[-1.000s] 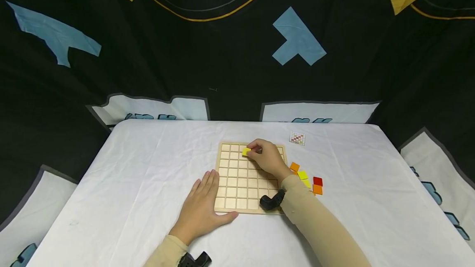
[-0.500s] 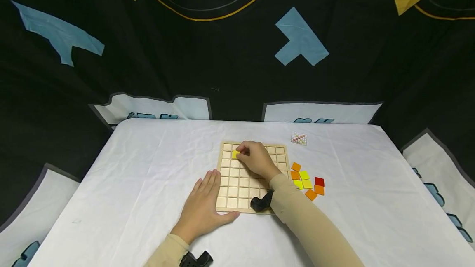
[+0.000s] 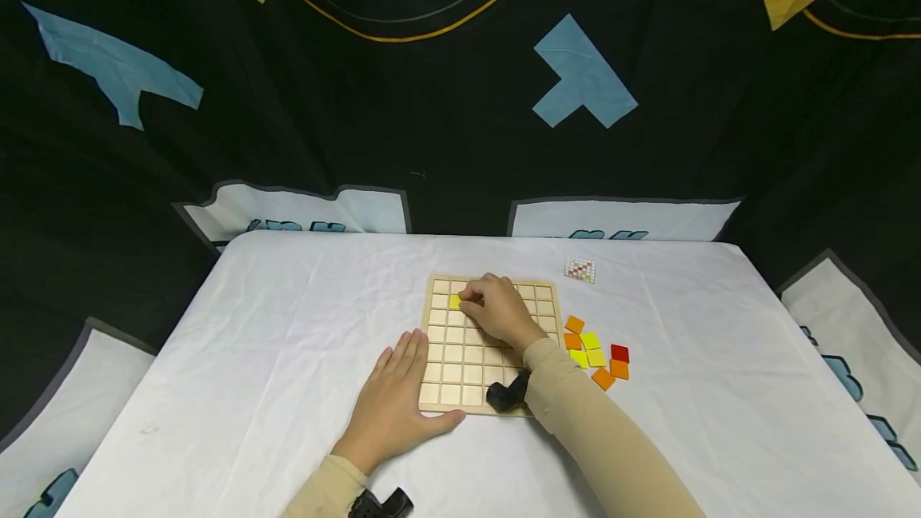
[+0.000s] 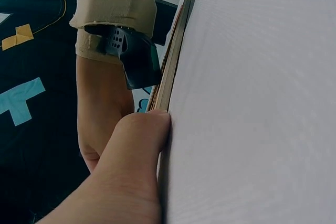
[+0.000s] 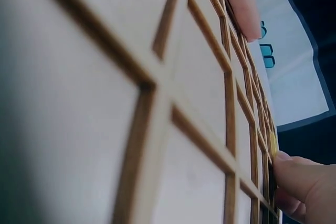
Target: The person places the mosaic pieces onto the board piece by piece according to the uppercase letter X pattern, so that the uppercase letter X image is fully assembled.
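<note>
A square wooden grid board (image 3: 452, 374) lies on the white-covered table. Near its upper left, a yellow square tile (image 3: 455, 301) sits at a grid cell, with the thumb and index finger of my right hand (image 3: 496, 310) pinching its right side. In the right wrist view, the right hand's fingertips and a sliver of the yellow tile show at the far end of the grid. My left hand (image 3: 392, 398) rests flat with its fingers along the board's left edge. Its thumb (image 4: 152, 129) touches the front edge, as the left wrist view shows.
Right of the board lie loose tiles: several yellow (image 3: 591, 340) and orange (image 3: 603, 378) ones and a red one (image 3: 619, 353). A small card printed with a coloured grid (image 3: 580, 269) lies beyond the board's upper right corner. Behind the table hangs a black cloth (image 3: 460, 118).
My right hand has carried the yellow tile left across the board's upper rows and brought it down at a cell. The left hand keeps its place at the board's edge.
</note>
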A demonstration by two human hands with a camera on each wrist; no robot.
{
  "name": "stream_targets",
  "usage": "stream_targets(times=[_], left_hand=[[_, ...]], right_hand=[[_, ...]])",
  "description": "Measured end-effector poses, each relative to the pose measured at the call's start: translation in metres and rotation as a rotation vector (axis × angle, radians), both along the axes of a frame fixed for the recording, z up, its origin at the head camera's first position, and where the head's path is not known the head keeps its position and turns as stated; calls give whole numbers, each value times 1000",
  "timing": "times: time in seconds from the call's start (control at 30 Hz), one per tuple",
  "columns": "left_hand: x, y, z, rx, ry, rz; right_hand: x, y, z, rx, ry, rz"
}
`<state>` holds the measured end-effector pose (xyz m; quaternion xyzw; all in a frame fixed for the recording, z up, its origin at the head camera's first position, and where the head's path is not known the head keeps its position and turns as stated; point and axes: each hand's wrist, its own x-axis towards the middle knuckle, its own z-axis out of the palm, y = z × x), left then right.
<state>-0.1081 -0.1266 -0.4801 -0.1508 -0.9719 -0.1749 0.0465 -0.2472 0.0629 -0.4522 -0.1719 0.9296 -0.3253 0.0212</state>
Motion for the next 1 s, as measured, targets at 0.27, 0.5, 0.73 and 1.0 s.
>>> stream_targets(times=[0.27, 0.5, 0.73, 1.0], left_hand=[[0, 2, -2, 9, -10, 7], [0, 1, -1, 12, -3, 16], [0, 2, -1, 17, -9, 25], [0, 5, 0, 15, -12, 38]], right_hand=[[3, 21, 3, -6, 13, 52], [12, 57, 14, -37, -3, 54], [26, 106, 24, 52, 14, -13], [40, 155, 27, 161, -60, -130]])
